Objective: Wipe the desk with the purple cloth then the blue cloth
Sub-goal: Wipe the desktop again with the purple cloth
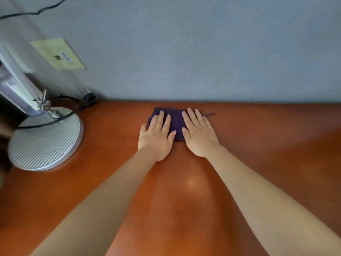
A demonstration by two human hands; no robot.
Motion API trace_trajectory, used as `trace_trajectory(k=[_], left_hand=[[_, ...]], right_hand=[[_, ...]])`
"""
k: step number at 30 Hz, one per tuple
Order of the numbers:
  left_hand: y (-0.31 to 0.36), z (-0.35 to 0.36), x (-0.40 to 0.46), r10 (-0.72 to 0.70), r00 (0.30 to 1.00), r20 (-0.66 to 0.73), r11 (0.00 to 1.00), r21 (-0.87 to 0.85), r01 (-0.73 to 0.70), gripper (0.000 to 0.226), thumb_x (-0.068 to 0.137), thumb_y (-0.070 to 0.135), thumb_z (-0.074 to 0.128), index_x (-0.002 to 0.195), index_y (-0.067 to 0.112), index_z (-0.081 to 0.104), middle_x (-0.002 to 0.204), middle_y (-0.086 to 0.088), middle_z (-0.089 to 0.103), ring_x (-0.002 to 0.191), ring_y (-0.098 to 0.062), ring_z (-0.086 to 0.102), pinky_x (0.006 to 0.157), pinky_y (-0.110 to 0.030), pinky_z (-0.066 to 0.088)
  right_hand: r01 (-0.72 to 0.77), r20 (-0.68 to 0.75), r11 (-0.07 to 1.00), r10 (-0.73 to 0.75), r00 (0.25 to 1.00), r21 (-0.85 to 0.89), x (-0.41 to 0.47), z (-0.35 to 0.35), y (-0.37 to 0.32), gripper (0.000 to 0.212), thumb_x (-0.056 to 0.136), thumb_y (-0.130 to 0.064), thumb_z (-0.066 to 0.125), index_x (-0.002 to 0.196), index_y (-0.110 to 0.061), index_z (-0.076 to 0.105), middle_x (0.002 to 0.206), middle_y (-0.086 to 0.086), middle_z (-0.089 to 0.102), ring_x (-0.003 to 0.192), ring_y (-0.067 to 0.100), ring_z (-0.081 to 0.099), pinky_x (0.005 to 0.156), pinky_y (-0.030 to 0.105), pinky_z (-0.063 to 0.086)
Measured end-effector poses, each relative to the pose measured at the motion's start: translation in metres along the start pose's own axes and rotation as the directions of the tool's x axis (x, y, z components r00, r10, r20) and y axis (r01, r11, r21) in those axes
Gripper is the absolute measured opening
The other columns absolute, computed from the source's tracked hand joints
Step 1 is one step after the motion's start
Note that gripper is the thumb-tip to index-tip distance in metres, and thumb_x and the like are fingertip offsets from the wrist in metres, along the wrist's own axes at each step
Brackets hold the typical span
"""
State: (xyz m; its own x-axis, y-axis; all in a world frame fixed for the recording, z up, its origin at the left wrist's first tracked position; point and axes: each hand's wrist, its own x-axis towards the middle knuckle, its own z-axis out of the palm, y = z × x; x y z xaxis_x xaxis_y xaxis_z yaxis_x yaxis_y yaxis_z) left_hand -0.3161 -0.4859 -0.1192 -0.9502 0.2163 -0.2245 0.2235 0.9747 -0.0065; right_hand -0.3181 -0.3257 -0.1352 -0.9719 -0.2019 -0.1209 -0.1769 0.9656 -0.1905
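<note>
Purple cloth (176,124) sits near the desk (258,163) back edge, and we press it with left hand (156,135) and right hand (200,135), fingers flat, gripping nothing. Uneven pressure could bunch it; no blue cloth visible.

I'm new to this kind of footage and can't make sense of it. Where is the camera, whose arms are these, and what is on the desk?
There is no machine here. The single picture comes from a wide-angle camera worn on a person's head, looking forward and down, so the two bare arms reaching in from the bottom are the wearer's own. The left hand and right hand lie flat, fingers straight, pressing a purple cloth onto the orange-brown desk close to the grey wall. Nothing is gripped; the cloth is only pressed down. At far left stands a round silver lamp base with a black cable running across it. No blue cloth shows in this view.
</note>
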Motion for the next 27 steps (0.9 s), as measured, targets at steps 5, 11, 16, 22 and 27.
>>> trace_trajectory(k=[5, 11, 16, 22, 27], left_hand=[[-0.005, -0.008, 0.045, -0.007, 1.000, -0.010, 0.993, 0.118, 0.008, 0.061, 0.100, 0.051, 0.005, 0.154, 0.023, -0.003, 0.162, -0.007, -0.002, 0.146, -0.025, 0.002, 0.113, -0.049, 0.011], [-0.009, 0.003, -0.004, 0.033, 0.998, 0.061, 0.987, 0.156, -0.042, 0.061, 0.099, 0.050, 0.000, 0.152, 0.022, -0.012, 0.160, -0.006, -0.017, 0.147, -0.019, -0.016, 0.115, -0.058, -0.010], [-0.040, 0.023, -0.117, 0.020, 0.989, 0.146, 0.985, 0.166, -0.044, 0.062, 0.098, 0.051, -0.001, 0.150, 0.023, -0.018, 0.158, -0.006, -0.023, 0.146, -0.020, -0.020, 0.116, -0.057, -0.006], [-0.062, 0.049, -0.243, -0.101, 0.974, 0.204, 0.991, 0.110, 0.080, 0.064, 0.095, 0.055, -0.007, 0.147, 0.023, -0.024, 0.157, -0.006, -0.028, 0.145, -0.021, -0.024, 0.116, -0.056, -0.008], [-0.041, 0.077, -0.344, -0.063, 0.970, 0.233, 0.998, 0.044, 0.054, 0.086, 0.063, 0.061, -0.045, 0.139, 0.023, -0.033, 0.149, -0.007, -0.035, 0.144, -0.022, -0.024, 0.111, -0.059, -0.012]], right_hand=[[0.037, -0.034, 0.999, -0.038, 0.999, -0.020, 0.036, 0.001, 0.008, 0.054, 0.104, -0.032, 0.019, 0.154, -0.023, 0.001, 0.162, 0.004, -0.004, 0.148, 0.022, -0.008, 0.119, 0.035, -0.003], [-0.004, -0.020, 1.000, 0.004, 1.000, 0.008, -0.020, 0.015, -0.016, 0.055, 0.103, -0.040, 0.018, 0.154, -0.024, 0.002, 0.162, 0.007, -0.005, 0.148, 0.025, -0.008, 0.120, 0.038, -0.003], [0.049, 0.062, 0.998, -0.051, 0.997, 0.026, -0.109, 0.034, -0.082, 0.062, 0.097, -0.046, 0.004, 0.154, -0.024, 0.005, 0.162, 0.007, -0.004, 0.148, 0.027, -0.007, 0.118, 0.041, -0.006], [0.153, 0.120, 0.988, -0.153, 0.981, 0.008, -0.192, 0.048, -0.151, 0.071, 0.089, -0.045, 0.003, 0.151, -0.020, 0.026, 0.160, 0.009, 0.014, 0.147, 0.030, 0.012, 0.116, 0.039, -0.008], [0.124, 0.101, 0.992, -0.120, 0.988, -0.029, -0.295, 0.059, -0.169, 0.059, 0.090, -0.038, 0.026, 0.140, -0.017, 0.050, 0.149, 0.011, 0.042, 0.136, 0.030, 0.040, 0.112, 0.042, 0.016]])
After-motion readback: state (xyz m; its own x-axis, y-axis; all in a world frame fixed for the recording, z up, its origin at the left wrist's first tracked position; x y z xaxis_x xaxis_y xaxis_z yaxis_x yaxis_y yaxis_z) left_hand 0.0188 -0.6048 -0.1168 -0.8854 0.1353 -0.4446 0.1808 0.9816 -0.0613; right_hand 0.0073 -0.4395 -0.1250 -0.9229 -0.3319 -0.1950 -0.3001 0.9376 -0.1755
